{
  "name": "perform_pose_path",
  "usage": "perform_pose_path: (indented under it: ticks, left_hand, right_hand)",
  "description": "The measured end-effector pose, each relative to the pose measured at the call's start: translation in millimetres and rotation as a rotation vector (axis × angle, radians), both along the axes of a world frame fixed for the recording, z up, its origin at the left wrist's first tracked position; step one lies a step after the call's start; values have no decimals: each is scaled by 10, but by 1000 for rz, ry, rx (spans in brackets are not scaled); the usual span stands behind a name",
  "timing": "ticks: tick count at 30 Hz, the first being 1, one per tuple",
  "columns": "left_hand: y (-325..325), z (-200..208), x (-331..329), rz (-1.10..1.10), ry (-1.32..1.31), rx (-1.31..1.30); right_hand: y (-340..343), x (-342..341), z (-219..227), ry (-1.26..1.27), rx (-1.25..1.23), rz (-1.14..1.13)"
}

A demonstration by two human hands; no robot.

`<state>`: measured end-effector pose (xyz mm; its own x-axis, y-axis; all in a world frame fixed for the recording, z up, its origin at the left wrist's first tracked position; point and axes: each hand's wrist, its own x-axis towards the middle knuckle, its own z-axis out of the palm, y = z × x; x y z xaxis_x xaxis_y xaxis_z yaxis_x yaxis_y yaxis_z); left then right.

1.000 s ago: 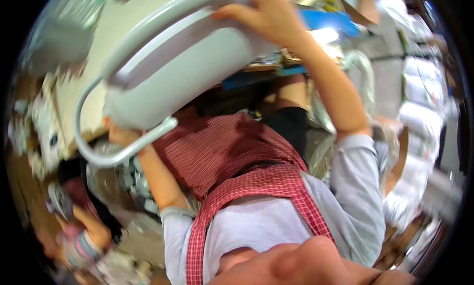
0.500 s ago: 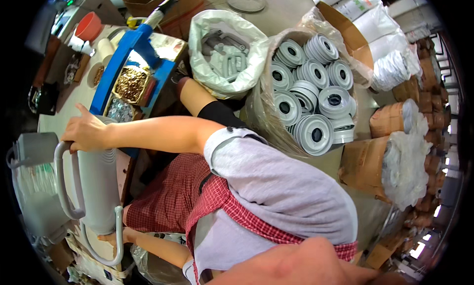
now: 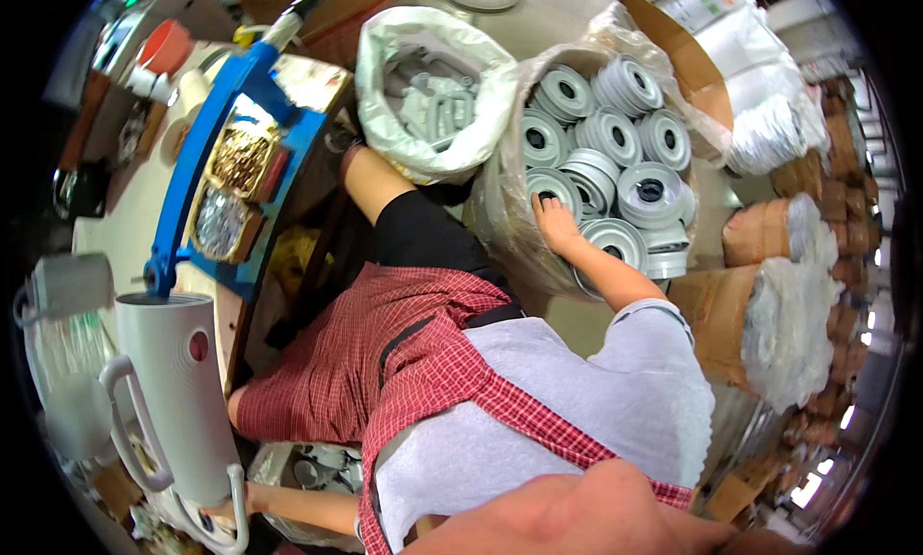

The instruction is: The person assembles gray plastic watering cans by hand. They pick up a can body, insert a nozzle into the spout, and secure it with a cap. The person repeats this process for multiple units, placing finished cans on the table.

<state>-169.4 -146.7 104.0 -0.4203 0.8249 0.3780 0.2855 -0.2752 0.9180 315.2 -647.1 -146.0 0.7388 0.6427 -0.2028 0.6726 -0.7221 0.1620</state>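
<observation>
Discs (image 3: 598, 161) in plastic bag (image 3: 492, 209), perhaps boxed

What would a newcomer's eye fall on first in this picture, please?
Probably the pile of round grey discs in the plastic-lined container, right of centre in the upper half, where the right grip touches one. Next might come the bright blue frame at the bench, upper left, and the tall grey handled cylinder at lower left.

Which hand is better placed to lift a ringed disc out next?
Right, I'd judge: the right hand is at a ringed disc in the clear bag, while the left hand seems to support the grey cylinder from below.
</observation>
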Motion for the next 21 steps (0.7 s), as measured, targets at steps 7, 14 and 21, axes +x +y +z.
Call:
perform_pose_path:
  ticks: [7, 14, 21]
  left_hand:
    - [-538, -245, -570, 30, -305, -111]
    - [-620, -934, -317, -468, -833, -274]
    - [-816, -355, 87, -41, -765, -398]
  right_hand:
    - [608, 575, 1320, 378, 634, -119]
    - [3182, -687, 2727, 660, 1234, 716]
    - [3670, -1006, 2815, 672, 1379, 1160]
